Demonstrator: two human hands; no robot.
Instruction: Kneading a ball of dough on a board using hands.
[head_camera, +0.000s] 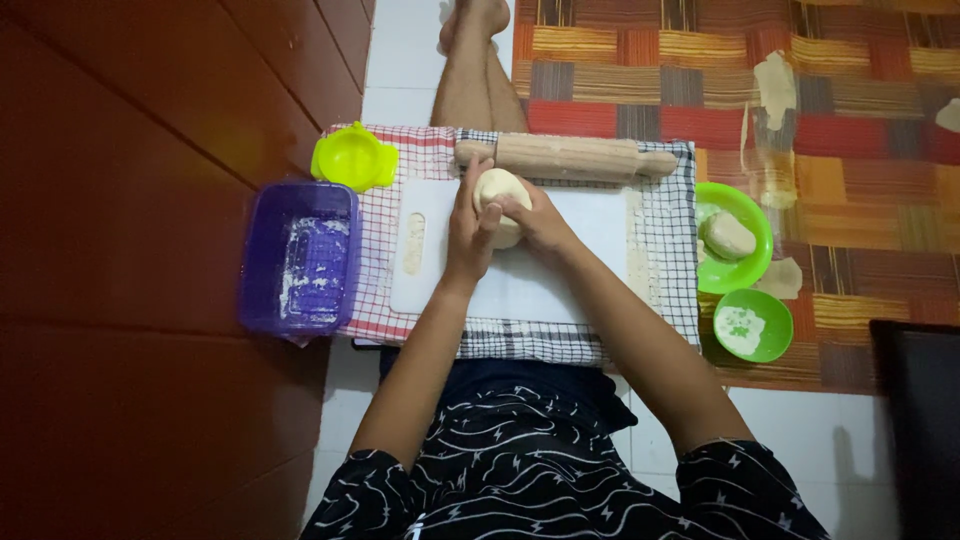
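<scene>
A pale ball of dough (497, 187) rests on a white cutting board (520, 280) laid over a checked cloth (670, 250). My left hand (468, 225) cups the ball's left side and my right hand (540, 220) presses its right side, both wrapped around it. A wooden rolling pin (570, 156) lies across the far edge of the board, just beyond the dough.
A purple floury tub (300, 255) and a yellow-green dumpling mould (353, 157) sit at the left. Two green bowls stand at the right, one with dough (735, 238), one with flour (752, 325). A patterned mat (800, 70) and a dark wooden wall (150, 150) border the space.
</scene>
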